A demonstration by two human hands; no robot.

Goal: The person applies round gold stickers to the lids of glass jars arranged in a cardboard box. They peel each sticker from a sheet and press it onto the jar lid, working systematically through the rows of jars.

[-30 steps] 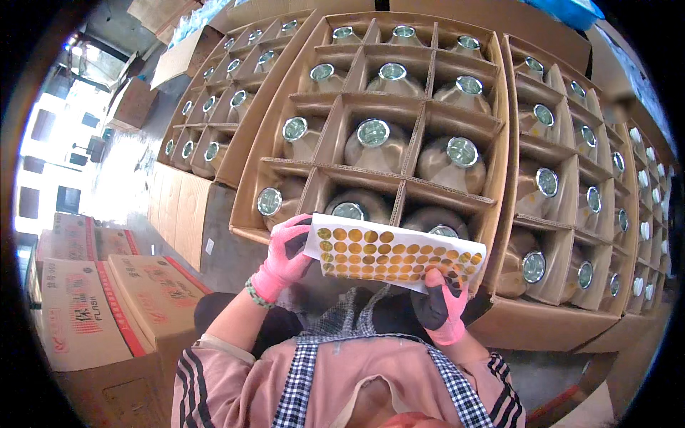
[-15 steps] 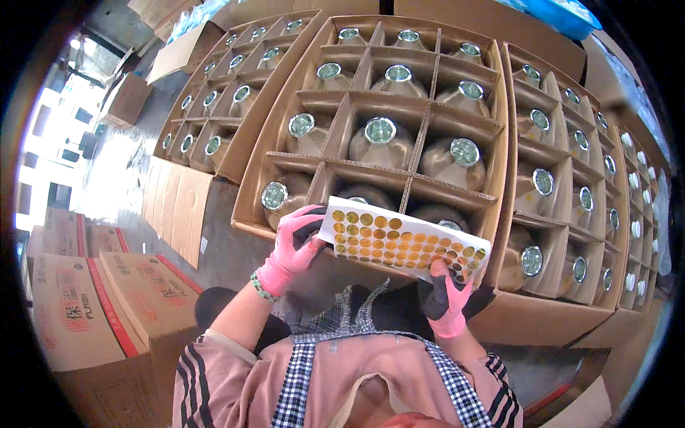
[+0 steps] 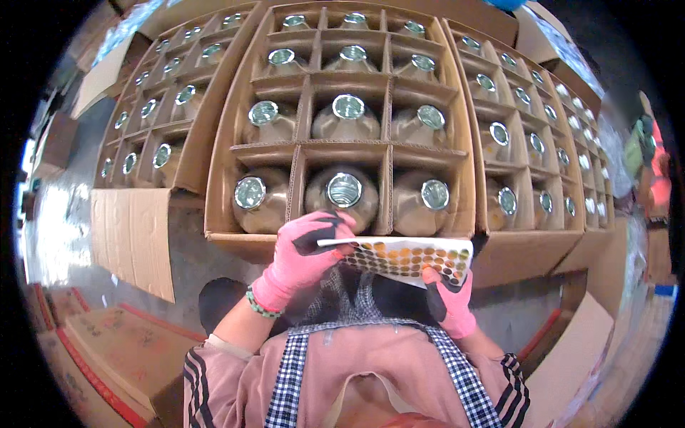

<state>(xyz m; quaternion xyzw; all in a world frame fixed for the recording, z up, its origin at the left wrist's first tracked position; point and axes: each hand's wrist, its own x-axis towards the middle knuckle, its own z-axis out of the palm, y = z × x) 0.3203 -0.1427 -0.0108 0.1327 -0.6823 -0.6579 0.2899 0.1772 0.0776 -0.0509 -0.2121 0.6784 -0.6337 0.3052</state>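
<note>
A white sheet with rows of round gold stickers (image 3: 399, 258) is held level in front of me, just past the near wall of the middle carton. My right hand (image 3: 451, 307), in a pink glove with dark fingertips, grips its right end, thumb on the stickered face. At the left end my left hand (image 3: 303, 257), gloved alike, has its fingers closed around the sheet's edge; whether a loose sticker is also between them is hidden. Just beyond the hands stands a large clear glass bottle (image 3: 344, 191) with a round greenish mouth, in the near row of the divided cardboard carton (image 3: 342, 241).
More divided cartons of glass bottles stand on the left (image 3: 207, 107) and right (image 3: 479, 171). A carton flap (image 3: 132, 239) hangs at left. Closed cardboard boxes (image 3: 121, 349) are at lower left, and another open flap (image 3: 571, 357) rises at lower right.
The view has shifted, so the cartons sit further left and higher. My left hand has moved inward over the sheet's left end, and the sheet is tilted more away.
</note>
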